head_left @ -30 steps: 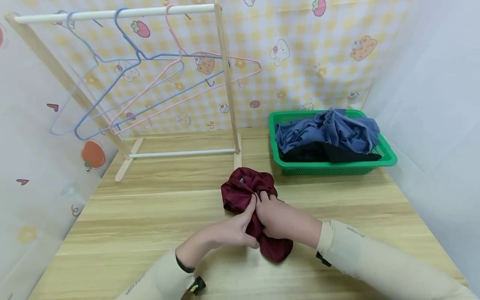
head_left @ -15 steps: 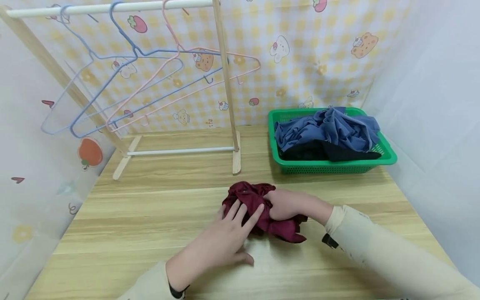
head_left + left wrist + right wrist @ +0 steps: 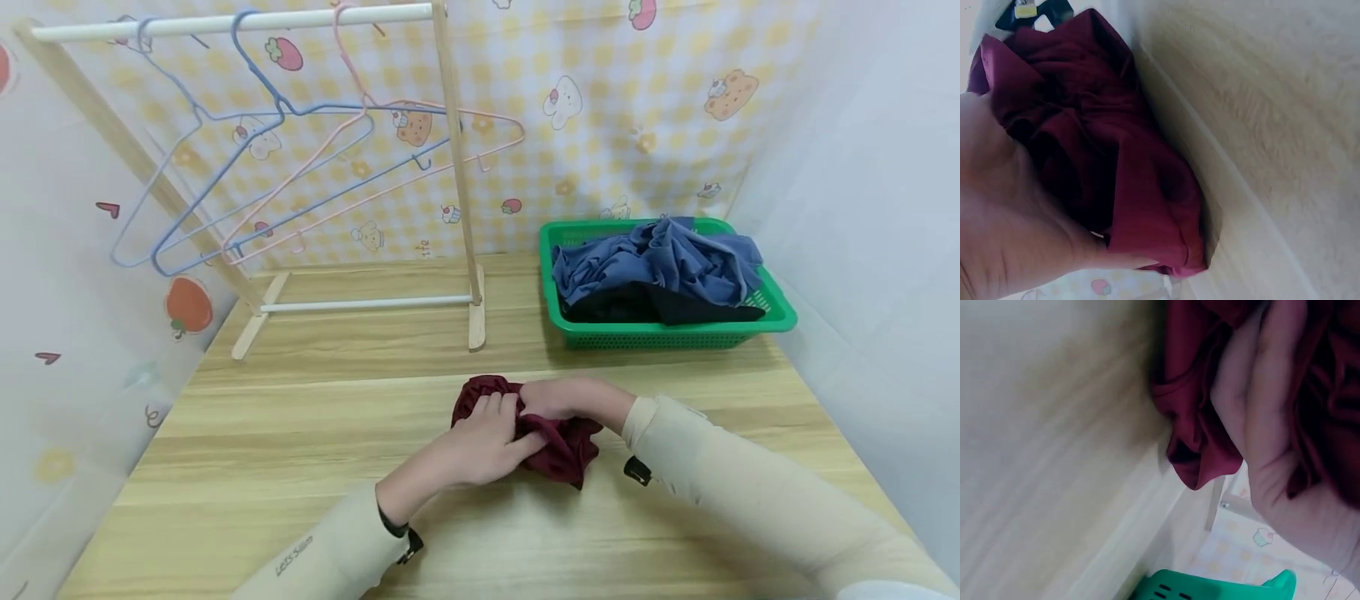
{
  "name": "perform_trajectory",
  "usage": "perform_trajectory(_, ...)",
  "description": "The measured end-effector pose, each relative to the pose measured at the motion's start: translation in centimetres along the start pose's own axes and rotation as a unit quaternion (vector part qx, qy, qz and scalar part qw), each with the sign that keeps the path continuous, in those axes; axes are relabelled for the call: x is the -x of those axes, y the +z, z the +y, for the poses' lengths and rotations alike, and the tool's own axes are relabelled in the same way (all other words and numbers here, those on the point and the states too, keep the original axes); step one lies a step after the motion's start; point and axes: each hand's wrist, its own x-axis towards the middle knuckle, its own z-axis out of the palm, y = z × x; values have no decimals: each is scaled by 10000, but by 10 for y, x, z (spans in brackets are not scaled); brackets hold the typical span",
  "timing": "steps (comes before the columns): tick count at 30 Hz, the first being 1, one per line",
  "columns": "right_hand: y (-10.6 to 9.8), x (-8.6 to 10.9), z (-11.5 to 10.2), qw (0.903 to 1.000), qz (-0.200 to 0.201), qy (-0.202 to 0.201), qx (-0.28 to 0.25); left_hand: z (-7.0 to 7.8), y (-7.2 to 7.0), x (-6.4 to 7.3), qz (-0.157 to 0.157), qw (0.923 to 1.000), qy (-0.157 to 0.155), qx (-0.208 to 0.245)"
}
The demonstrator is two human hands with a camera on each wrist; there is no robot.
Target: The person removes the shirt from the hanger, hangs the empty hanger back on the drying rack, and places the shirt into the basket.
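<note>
A bunched maroon satiny cloth lies on the wooden table in front of the person; its exact kind is hard to tell in this crumpled state. From the left side, the left hand holds it with bent fingers over the top and the thumb at a fold. The right hand grips the far right part, its fingertips hidden in the folds. In the left wrist view, the cloth fills the space beside the palm. The right wrist view has fingers sunk between folds of the cloth.
Behind the cloth to the left stands a rack with a white lower bar. Two blue hangers and a pink hanger hang from it. A green basket at the back right holds blue cloth and black cloth.
The maroon cloth has been turned and bunched lower, nearer the person. The left hand spread its fingers over it half a second ago and now holds it with bent fingers; the right hand keeps its grip.
</note>
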Motion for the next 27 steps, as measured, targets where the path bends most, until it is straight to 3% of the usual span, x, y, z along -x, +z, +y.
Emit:
perform_trajectory(4,5,12,0,9967,88,-50,-803,-3,1,-5,249,9992,87,-296)
perform_trajectory(6,6,25,-2,9955,323,-40,-888,-7,-1,-8,270,9987,219,-386)
perform_trajectory(10,19,58,-21,9938,1111,-49,31,-21,-7,-18,315,9978,530,-238)
perform_trajectory(12,35,70,-34,9852,1504,-64,822,-27,-13,-23,310,9979,561,-7)
perform_trajectory(14,54,74,-42,9657,1862,-186,1801,-31,-17,-27,378,9977,531,176)
perform_trajectory(17,78,68,-44,9140,2484,-182,3203,-31,-22,-29,467,9969,485,417)
perform_trajectory(19,87,59,-38,8826,2809,-45,3770,-33,-20,-31,519,9963,492,480)
perform_trajectory(21,89,50,-31,8690,2949,161,3969,-35,-17,-30,543,9957,492,560)
perform_trajectory(24,83,39,-21,8705,2944,272,3935,-37,-12,-26,623,9943,578,644)
perform_trajectory(27,73,33,-16,8871,2692,146,3746,-36,-7,-21,668,9938,690,552)
